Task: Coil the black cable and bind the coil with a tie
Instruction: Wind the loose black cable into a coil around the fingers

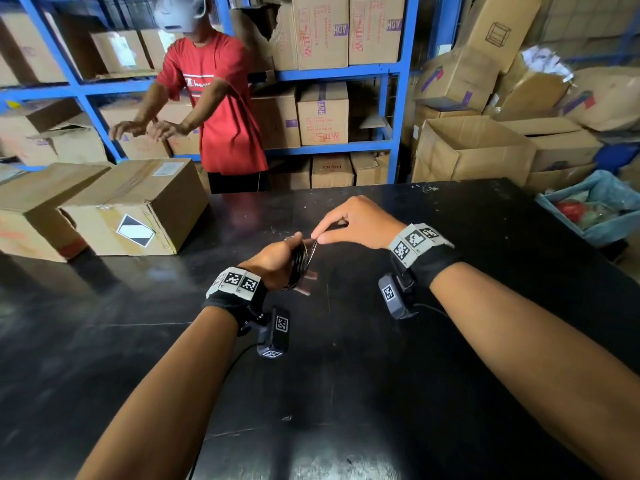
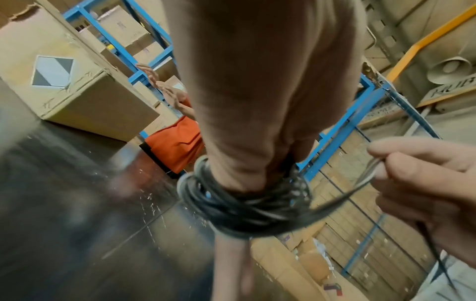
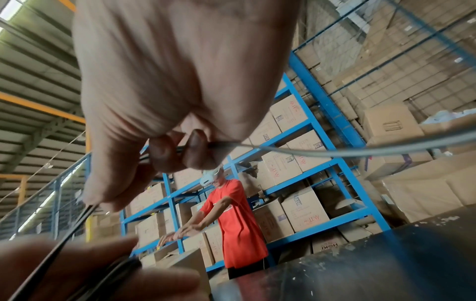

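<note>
The black cable [image 1: 300, 263] is wound in several turns round the fingers of my left hand [image 1: 278, 258], just above the black table [image 1: 346, 393]. In the left wrist view the coil [image 2: 244, 209] circles the fingers of that hand [image 2: 257, 101] like a thick ring. My right hand [image 1: 318, 238] is just right of the coil and pinches a thin strand running out of it between thumb and forefinger. That strand [image 2: 342, 201] stretches from the coil to the right hand [image 2: 417, 177]. In the right wrist view the strand [image 3: 322, 151] trails off to the right. No separate tie is visible.
Two cardboard boxes [image 1: 135, 206] stand on the table's far left. A person in a red shirt [image 1: 221, 109] stands behind the table by the blue shelving [image 1: 394, 98] full of cartons. A blue bin [image 1: 595, 209] sits off the table's right edge.
</note>
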